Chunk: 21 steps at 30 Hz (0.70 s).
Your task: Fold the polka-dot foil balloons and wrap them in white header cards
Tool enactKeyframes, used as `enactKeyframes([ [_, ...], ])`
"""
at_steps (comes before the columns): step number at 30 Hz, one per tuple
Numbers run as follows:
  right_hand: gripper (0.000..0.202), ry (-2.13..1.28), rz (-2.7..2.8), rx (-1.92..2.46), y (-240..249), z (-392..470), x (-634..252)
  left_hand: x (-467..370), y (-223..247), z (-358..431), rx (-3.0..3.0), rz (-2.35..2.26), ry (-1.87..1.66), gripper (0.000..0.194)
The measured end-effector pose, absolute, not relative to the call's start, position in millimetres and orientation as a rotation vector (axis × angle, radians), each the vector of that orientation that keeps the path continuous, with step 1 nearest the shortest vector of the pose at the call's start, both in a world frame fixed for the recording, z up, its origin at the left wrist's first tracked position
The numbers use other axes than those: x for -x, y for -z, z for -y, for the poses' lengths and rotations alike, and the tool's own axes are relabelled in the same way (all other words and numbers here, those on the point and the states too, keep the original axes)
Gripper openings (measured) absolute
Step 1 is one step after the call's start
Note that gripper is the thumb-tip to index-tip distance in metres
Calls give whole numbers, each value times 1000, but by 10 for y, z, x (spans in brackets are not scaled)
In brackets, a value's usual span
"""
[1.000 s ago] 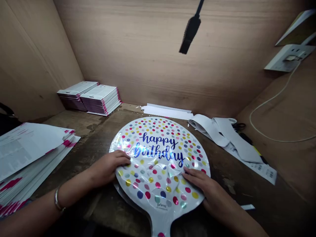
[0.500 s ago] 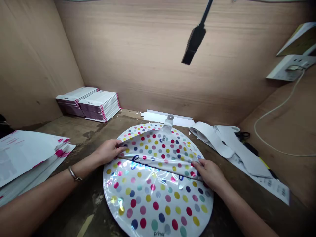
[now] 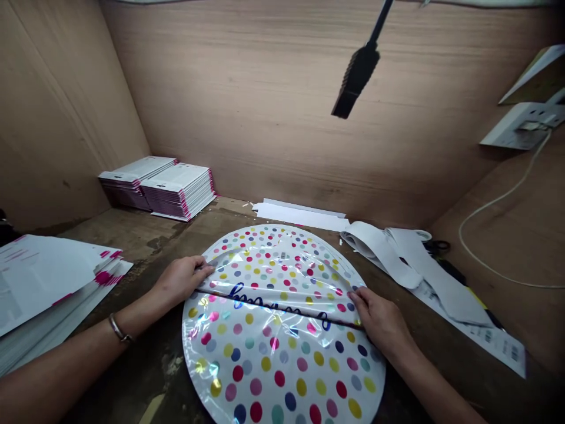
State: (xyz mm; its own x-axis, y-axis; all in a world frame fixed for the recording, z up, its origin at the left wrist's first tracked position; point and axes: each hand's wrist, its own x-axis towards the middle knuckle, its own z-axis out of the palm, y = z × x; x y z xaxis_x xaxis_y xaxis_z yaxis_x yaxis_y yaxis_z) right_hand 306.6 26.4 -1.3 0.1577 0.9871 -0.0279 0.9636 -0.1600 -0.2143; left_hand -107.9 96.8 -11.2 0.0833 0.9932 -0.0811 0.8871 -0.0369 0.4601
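Head view: a flat foil balloon [image 3: 282,347] with coloured dots lies on the brown table [image 3: 145,235], near and centre. Its far half is folded toward the person, so the crease runs left to right across the middle, and only the bottoms of blue letters peek out along that line.

The left hand [image 3: 179,280] presses the left end of the crease, fingers flat on the foil, thumb tucked at the fold; it pins the balloon down rather than closing round it. A metal bangle [image 3: 118,330] sits on that wrist.

The right hand [image 3: 382,321] presses the right end of the crease in the same way, fingertips on the folded edge, palm on the foil and not clenched.

At the left edge of the table lies a loose pile of white sheets [image 3: 44,282] with pink marks. Far left, against the wooden wall [image 3: 247,106], stand two neat stacks of cards [image 3: 161,185]. Far centre, just beyond the balloon, lie white paper strips [image 3: 300,215]. To the right, curled paper bands [image 3: 397,250] spread over the table, with scissors [image 3: 435,244] partly hidden behind them. A white cable [image 3: 498,203] runs up the right wall to a socket [image 3: 516,123]. A dark brush [image 3: 357,73] hangs above.
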Motion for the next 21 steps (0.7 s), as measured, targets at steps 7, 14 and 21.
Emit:
enactKeyframes([
  [7, 35, -179, 1911, 2386, 83, -237, -3147, 1092, 148, -881, -2022, -1906, -273, 37],
  [14, 35, -118, 1925, 2466, 70, -262, -3143, 1055, 143, -879, -2079, -1973, -218, 35],
  [21, 35, -37, 1955, 2500, 77, -253, -3061, 905, 3, -781, -2261, -2116, -37, 31],
])
